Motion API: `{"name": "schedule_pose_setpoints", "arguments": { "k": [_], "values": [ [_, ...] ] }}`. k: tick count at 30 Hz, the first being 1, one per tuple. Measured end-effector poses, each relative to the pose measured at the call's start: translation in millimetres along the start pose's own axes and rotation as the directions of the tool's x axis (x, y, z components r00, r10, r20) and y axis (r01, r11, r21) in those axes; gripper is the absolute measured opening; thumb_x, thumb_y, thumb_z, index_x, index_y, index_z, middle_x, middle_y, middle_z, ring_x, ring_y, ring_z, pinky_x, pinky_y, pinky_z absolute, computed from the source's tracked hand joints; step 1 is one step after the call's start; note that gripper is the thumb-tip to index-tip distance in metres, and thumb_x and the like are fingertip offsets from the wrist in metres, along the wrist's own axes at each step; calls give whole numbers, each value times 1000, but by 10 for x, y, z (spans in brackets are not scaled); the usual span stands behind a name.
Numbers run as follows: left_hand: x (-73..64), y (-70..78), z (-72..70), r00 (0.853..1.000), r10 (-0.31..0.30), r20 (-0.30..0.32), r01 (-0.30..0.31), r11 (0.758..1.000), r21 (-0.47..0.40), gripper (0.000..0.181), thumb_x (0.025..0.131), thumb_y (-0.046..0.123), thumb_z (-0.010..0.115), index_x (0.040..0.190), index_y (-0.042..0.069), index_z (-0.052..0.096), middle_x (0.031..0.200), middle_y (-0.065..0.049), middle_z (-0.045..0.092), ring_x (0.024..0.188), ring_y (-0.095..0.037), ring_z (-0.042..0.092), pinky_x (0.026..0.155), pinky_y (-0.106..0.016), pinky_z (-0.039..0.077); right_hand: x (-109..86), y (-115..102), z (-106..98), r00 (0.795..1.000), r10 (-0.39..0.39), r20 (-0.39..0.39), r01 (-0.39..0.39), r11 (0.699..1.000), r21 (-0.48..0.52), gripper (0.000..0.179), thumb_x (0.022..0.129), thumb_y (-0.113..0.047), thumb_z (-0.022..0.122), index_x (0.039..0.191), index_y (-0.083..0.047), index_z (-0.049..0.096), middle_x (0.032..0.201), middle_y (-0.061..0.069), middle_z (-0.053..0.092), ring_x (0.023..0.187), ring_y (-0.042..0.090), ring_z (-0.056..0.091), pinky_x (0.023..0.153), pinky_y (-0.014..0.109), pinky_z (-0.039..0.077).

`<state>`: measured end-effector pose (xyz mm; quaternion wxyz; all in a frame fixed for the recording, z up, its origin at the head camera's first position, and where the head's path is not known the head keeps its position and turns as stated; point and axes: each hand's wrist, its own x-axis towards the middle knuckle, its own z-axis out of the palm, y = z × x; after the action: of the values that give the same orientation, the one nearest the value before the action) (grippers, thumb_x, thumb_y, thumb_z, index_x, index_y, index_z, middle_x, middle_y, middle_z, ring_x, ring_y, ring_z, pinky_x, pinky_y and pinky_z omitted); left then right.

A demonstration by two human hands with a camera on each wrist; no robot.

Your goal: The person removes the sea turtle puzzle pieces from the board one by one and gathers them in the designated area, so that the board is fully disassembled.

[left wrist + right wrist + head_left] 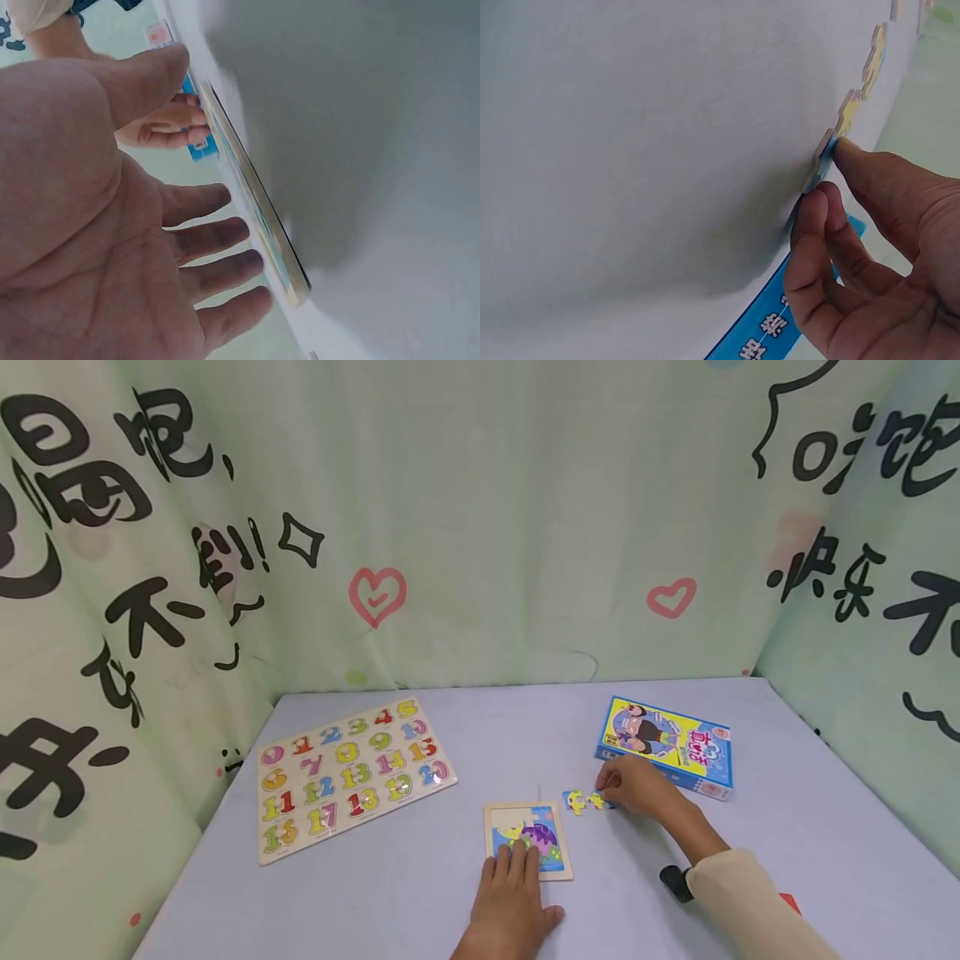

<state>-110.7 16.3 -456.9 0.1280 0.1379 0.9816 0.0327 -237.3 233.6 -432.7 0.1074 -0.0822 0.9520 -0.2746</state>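
My left hand [513, 902] lies with straight fingers over the lower part of a small wooden jigsaw puzzle [562, 864], which shows a purple animal on blue. From the side, the left wrist view shows the same puzzle board [259, 199] just beyond the fingertips. To its right, my right hand [637, 785] pinches a blue puzzle piece [821, 161] by its edges between thumb and fingers, low over the table. Two more pieces with yellow on them, a near one [847, 112] and a farther one [874, 60], lie in a row beside it.
Behind my right hand is a blue and yellow box [675, 739]. A wooden number board [352, 777] lies at the left. Something red [790, 903] peeks out beside the right sleeve [750, 893]. Printed curtains [487, 527] hang behind the white table [337, 902].
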Motion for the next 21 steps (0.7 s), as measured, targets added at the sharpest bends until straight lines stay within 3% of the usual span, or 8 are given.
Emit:
{"name": "schedule_pose_setpoints", "arguments": {
  "k": [5,12,16,21],
  "values": [
    [1,66,26,999,38,-33,-40,998,-57,86,92,65,63,158,14,39,162,-7,36,150,-34,30,120,-44,31,-7,-84,-19,999,-30,-26,30,999,-34,5,93,0,71,97,-4,72,85,3,63,78,19,57,73,34,56],
    [23,119,97,999,31,-26,-31,999,-8,89,90,72,58,158,18,40,164,-4,33,149,-38,29,119,-45,32,5,-278,83,980,-199,-11,199,979,-43,9,92,-1,73,98,-8,76,86,-1,66,79,16,56,73,32,55],
    [30,130,115,999,29,-26,-28,999,46,87,92,73,55,158,19,40,164,-2,33,149,-36,31,118,-43,33,16,-368,170,942,-329,59,331,944,-14,14,94,-3,73,103,-11,79,96,-2,70,89,16,62,84,36,58],
    [27,141,103,1000,28,-14,-26,993,111,85,93,73,52,159,21,40,164,0,33,149,-35,32,118,-41,34,37,-439,262,869,-459,187,469,883,-13,21,95,-6,73,113,-14,80,105,-2,64,93,15,61,87,33,57]
  ]
}}
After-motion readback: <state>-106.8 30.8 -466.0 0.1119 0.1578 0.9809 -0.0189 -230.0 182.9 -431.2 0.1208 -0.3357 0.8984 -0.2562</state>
